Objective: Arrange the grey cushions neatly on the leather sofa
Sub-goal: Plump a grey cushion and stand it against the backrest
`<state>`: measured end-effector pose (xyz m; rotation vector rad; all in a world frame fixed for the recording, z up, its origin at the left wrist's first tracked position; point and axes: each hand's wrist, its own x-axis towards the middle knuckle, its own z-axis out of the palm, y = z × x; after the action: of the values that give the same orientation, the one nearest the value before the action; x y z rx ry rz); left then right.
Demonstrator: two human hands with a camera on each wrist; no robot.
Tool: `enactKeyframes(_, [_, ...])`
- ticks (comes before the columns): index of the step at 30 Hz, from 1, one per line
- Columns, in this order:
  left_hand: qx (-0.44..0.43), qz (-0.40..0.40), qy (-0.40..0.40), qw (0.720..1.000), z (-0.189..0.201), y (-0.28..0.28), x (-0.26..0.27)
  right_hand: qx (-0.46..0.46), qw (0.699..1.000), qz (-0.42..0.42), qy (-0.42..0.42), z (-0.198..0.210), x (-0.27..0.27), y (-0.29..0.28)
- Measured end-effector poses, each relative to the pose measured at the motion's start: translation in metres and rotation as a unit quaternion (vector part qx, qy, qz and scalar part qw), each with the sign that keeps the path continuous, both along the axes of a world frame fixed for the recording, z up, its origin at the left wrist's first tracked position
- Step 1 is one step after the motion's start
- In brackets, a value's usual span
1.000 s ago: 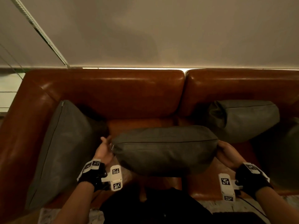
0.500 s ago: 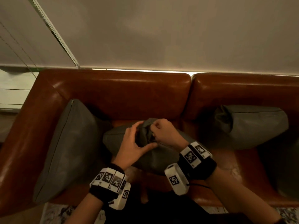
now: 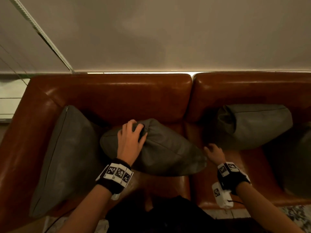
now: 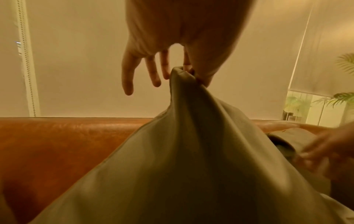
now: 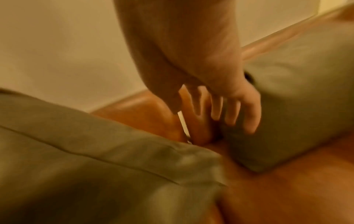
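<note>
On the brown leather sofa (image 3: 134,98) a grey middle cushion (image 3: 168,153) lies slanted across the seat. My left hand (image 3: 138,132) grips its raised far corner. In the left wrist view the left hand (image 4: 189,74) pinches that corner between thumb and forefinger, with the other fingers straight above the cushion (image 4: 172,159). My right hand (image 3: 210,147) hovers over the seat just past the cushion's right end and holds nothing. In the blurred right wrist view the right hand (image 5: 220,119) has loosely bent fingers between the middle cushion (image 5: 95,159) and the right cushion (image 5: 296,106).
A left cushion (image 3: 64,157) leans against the left armrest. A right cushion (image 3: 252,126) stands against the second backrest, and another dark cushion (image 3: 299,162) sits at the far right edge. A pale blind (image 3: 168,39) hangs behind the sofa.
My right hand has let go of the middle cushion's top and moved right and down to the seat. The left hand keeps the corner. The cushion now lies more slanted.
</note>
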<state>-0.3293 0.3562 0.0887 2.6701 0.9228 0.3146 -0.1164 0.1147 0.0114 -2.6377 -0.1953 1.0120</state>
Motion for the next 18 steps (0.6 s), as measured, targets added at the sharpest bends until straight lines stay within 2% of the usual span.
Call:
enactKeyframes(2, [0.009,-0.001,-0.015,1.000,0.001,0.000,0.001,-0.006,0.993,-0.078,0.094,-0.025,0.006,-0.023])
enactKeyframes(5, [-0.025,0.025,-0.030,0.999,0.006,-0.005,0.005,0.003,0.970,-0.159,0.183,-0.057,0.006,-0.041])
enactKeyframes(7, [-0.065,0.042,-0.032,0.997,0.011,-0.009,0.008,0.048,0.960,-0.195,0.194,-0.064,0.000,-0.036])
enactKeyframes(9, [-0.092,0.045,-0.034,0.994,0.016,-0.010,0.009,0.070,0.972,-0.184,0.128,-0.051,-0.012,-0.023])
enactKeyframes(11, [-0.109,0.064,-0.064,0.990,0.024,0.002,0.004,0.086,0.985,-0.150,0.014,-0.030,-0.013,-0.012])
enactKeyframes(13, [-0.145,0.099,-0.117,0.977,0.032,0.021,-0.008,0.144,0.978,-0.130,-0.079,0.000,-0.007,-0.008])
enactKeyframes(15, [-0.204,0.143,-0.142,0.958,0.034,0.037,-0.023,0.202,0.961,-0.126,-0.139,0.036,0.001,-0.003])
enactKeyframes(18, [-0.317,0.252,-0.121,0.906,-0.002,0.041,-0.042,0.251,0.944,-0.081,-0.199,0.083,0.006,0.009])
